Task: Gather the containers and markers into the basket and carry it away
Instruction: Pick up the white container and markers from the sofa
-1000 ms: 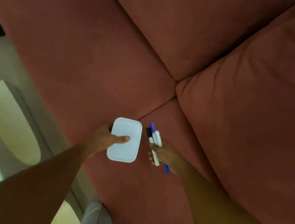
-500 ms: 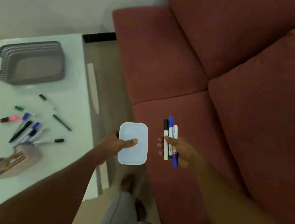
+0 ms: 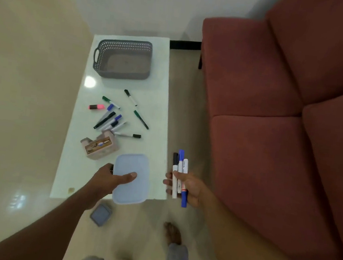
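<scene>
My left hand (image 3: 110, 178) grips a pale blue lidded container (image 3: 131, 179) over the near end of the white table (image 3: 161, 98), thumb on the lid. My right hand (image 3: 187, 188) holds three markers (image 3: 179, 176) upright, just right of the table's edge. A grey perforated basket (image 3: 123, 59) stands empty at the table's far end. Several loose markers (image 3: 113, 118) and a pink highlighter (image 3: 97, 107) lie scattered in the table's middle. A small pinkish box (image 3: 99, 146) sits near the container.
A dark red sofa (image 3: 275, 121) fills the right side. A small blue-grey lidded container (image 3: 100, 215) lies on the floor by the table's near edge. My bare foot (image 3: 173, 233) stands on the pale tile floor between table and sofa.
The view has swung left from the sofa to the table. Both hands, still holding the container and the markers, have come over the table's near end. The basket is now straight ahead.
</scene>
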The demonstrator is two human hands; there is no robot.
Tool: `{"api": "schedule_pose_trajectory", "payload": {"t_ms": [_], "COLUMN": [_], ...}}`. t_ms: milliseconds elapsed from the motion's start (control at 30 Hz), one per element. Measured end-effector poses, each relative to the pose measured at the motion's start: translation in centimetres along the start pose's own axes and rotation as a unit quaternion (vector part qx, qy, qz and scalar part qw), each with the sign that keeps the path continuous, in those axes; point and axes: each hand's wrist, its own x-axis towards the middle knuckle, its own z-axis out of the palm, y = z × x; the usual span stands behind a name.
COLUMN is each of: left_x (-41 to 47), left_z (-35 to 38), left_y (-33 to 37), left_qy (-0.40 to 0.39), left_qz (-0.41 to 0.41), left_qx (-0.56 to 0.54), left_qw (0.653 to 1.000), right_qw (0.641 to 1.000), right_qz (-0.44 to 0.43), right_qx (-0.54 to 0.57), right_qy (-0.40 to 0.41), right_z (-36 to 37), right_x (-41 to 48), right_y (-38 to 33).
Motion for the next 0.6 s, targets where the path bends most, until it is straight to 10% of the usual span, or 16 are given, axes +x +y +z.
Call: {"api": "schedule_pose_trajectory", "payload": {"t_ms": [600], "left_x": [7.4], "left_z": [-37.9], "left_y": [-6.2], "left_qy": [-0.094], "left_qz": [0.042], "left_qx": [0.095], "left_qw": [0.99], "right_qw": [0.957], "right_qz": [-0.07], "right_qx": [0.246], "right_qy": [0.141], "right_z": [34.7], "right_x": [11.9], "right_y": [13.3]}}
